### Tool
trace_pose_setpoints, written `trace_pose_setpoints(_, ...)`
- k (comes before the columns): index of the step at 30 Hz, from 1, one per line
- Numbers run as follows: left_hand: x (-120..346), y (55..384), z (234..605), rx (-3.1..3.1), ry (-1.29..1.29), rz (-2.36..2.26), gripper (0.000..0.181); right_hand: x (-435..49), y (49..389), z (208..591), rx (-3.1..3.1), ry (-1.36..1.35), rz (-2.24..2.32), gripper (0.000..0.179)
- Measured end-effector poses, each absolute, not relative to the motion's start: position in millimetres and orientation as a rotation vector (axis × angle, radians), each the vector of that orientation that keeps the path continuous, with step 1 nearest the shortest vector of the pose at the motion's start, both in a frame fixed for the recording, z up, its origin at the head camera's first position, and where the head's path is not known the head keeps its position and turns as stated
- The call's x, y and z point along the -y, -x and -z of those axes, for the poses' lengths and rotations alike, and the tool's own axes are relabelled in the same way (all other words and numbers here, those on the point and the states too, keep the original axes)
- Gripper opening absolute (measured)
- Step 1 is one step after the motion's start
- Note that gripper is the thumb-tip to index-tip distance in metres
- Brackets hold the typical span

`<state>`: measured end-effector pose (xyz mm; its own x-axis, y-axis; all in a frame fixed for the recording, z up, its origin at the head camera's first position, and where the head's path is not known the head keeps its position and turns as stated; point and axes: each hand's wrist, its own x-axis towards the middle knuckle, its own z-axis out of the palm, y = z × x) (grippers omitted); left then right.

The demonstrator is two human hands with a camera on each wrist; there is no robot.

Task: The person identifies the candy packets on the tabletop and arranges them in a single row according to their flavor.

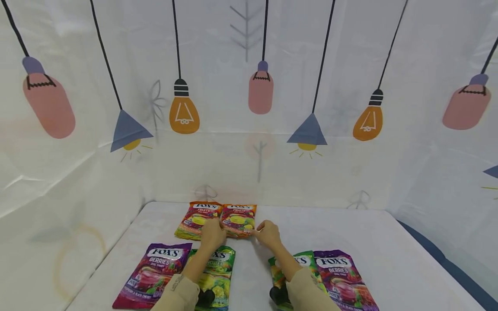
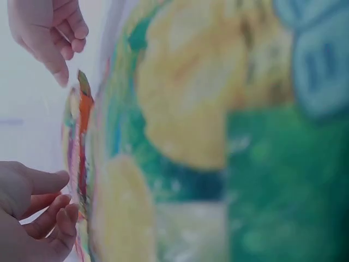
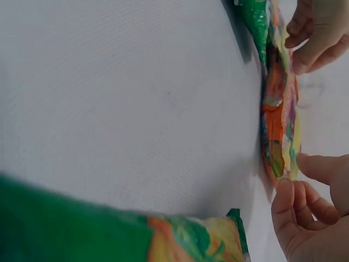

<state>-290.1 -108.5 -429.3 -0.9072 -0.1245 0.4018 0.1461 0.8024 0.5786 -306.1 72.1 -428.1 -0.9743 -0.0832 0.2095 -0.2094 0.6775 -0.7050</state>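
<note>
Two orange-red FOX'S Fruits candy packs lie side by side at the table's far edge: a left one (image 1: 199, 218) and a right one (image 1: 239, 218). My left hand (image 1: 213, 235) is where they meet, its thumb and fingers pinching the near left corner of the right pack and covering part of the left pack. At the opposite near corner, my right hand (image 1: 268, 234) pinches the right pack's edge between thumb and fingertips. In the right wrist view that orange pack (image 3: 274, 125) appears edge-on between both hands. A green pack (image 2: 180, 98) fills much of the left wrist view.
Nearer on the white table (image 1: 249, 276), a purple Berries pack (image 1: 151, 274) and a green pack (image 1: 218, 272) lie left. Another green pack (image 1: 307, 259) and purple pack (image 1: 342, 276) lie right, the green partly under my right forearm. A printed sheet (image 1: 249, 151) hangs behind.
</note>
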Motion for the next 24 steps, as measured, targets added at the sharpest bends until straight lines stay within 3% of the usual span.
trace_pose_setpoints(12, 99, 263, 418, 2.554, 0.246, 1.096, 0.013, -99, 284, 409, 2.633, -0.464, -1.356, 0.018)
trace_pose_setpoints(24, 85, 239, 418, 2.509, 0.432, 1.338, 0.023, -132, 257, 399, 2.629, -0.439, -1.435, 0.02)
